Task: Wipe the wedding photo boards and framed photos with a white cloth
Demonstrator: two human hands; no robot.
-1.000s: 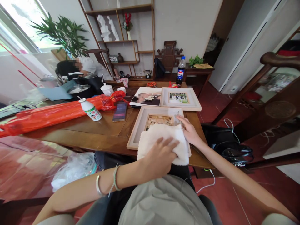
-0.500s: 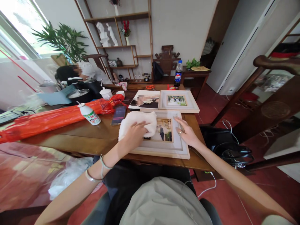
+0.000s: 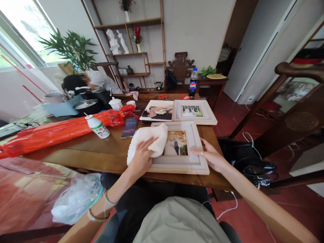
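My left hand (image 3: 143, 153) presses on a white fluffy cloth (image 3: 133, 148), with its fingers curled over the fabric. The cloth covers the left part of a pale wooden picture frame (image 3: 182, 168), which lies flat at the table's near edge. Inside that frame, a photo (image 3: 178, 143) of a couple is partly hidden by the cloth. At the right edge, my right hand (image 3: 211, 155) grips the frame, thumb on top and fingers along the outer side.
Behind lie a second framed photo (image 3: 214, 118) and a large print (image 3: 157, 111). A phone (image 3: 129, 127), a white bottle (image 3: 97, 126) and a long red plastic-wrapped bundle (image 3: 58, 130) are to the left. A cola bottle (image 3: 193, 82) stands at the back. Another person (image 3: 76, 82) is at far left.
My right hand has gone from lying on the frame's face to gripping its right edge. The cloth and my left hand have shifted slightly left. The camera view has tilted slightly.
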